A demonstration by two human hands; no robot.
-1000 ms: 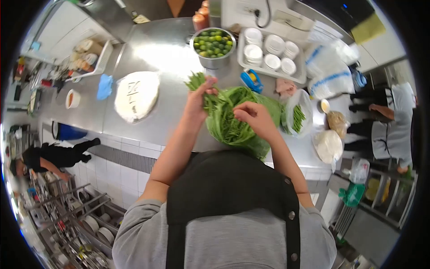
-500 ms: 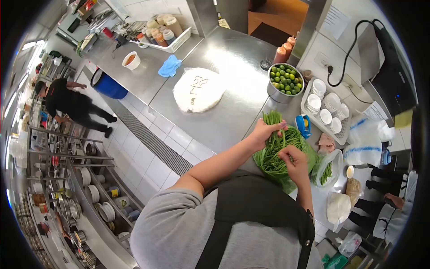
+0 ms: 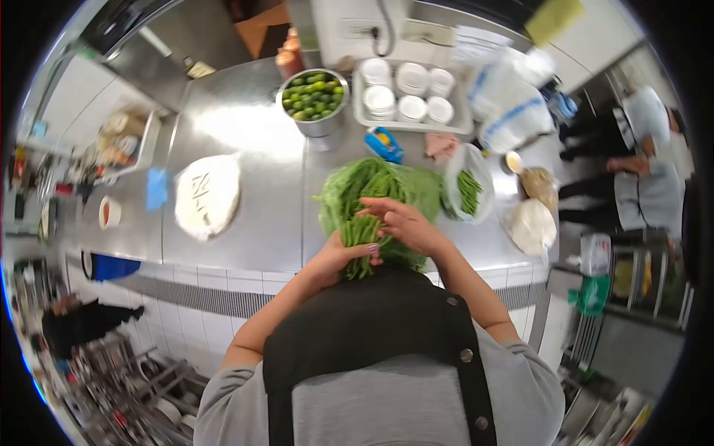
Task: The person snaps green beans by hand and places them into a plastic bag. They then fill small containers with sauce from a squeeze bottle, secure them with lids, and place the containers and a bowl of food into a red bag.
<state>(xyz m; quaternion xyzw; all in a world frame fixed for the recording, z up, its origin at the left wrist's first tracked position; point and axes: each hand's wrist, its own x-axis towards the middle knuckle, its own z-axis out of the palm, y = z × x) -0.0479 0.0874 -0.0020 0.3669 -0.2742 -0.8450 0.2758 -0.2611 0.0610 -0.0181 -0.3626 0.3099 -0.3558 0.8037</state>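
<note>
Bundle of green beans [image 3: 358, 236] clenched in left hand [image 3: 336, 256]; right hand [image 3: 401, 223] rests on it, fingers loose, above bagged beans [image 3: 379, 186] on bench [image 3: 260, 215].

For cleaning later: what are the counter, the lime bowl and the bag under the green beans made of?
Grey counter: likely stainless steel, brushed, bright glare.
Round lime bowl: shiny metal, probably steel.
Green bag: seems thin plastic film, wrinkled, glossy.

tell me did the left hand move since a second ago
Yes. The left hand with its bean bundle drew away from the lime bowl, toward the near counter edge.
</note>
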